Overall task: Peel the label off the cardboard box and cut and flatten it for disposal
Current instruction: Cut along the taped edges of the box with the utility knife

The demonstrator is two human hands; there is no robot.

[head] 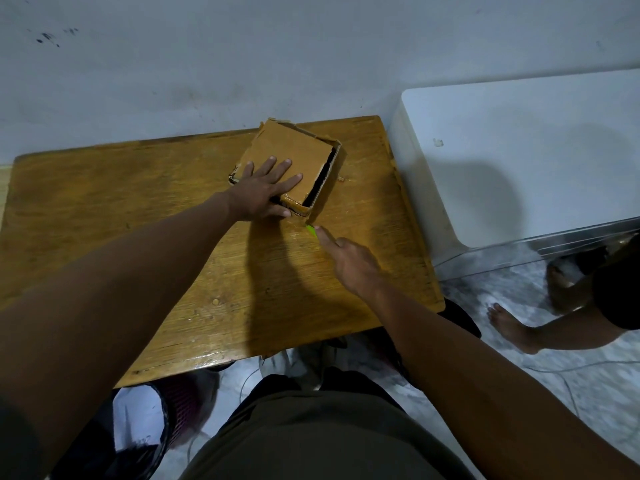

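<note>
Head view: right hand (349,259) hides most of green cutter (311,230).

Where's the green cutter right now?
In the head view, the green cutter is gripped in the right hand, its tip at the near corner of the cardboard box, which the left hand presses flat on the wooden table.

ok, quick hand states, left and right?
Left hand: open, flat on the cardboard box.
Right hand: grip closed on a green cutter at the box's near corner.
</note>
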